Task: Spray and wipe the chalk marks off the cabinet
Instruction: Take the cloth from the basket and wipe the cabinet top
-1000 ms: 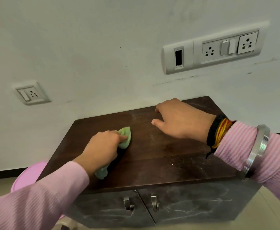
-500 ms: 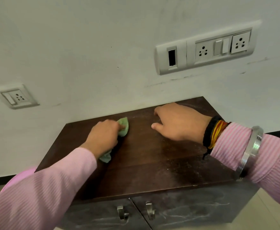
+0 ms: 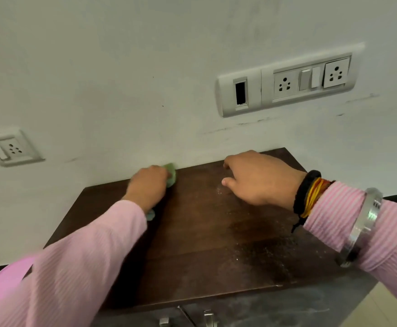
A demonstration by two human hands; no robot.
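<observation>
The cabinet's dark wooden top (image 3: 192, 232) stands against the wall, and I'm in the wiping step. My left hand (image 3: 149, 185) is curled round the green cloth (image 3: 171, 177), pressing it to the top at the far edge, right where wood meets the white wall (image 3: 122, 67). My right hand (image 3: 258, 180) holds nothing; it rests on the top beside the cloth hand, fingers bent and fingertips down, bracing me.

Pale chalky specks (image 3: 270, 251) are strewn over the right and near part of the top, so I judge the job about half done. Next I'd draw the cloth across to the right and toward me (my bracing hand would have to lift clear). The grey doors (image 3: 275, 312) below also look chalk-smeared. I can't see a spray bottle anywhere.
</observation>
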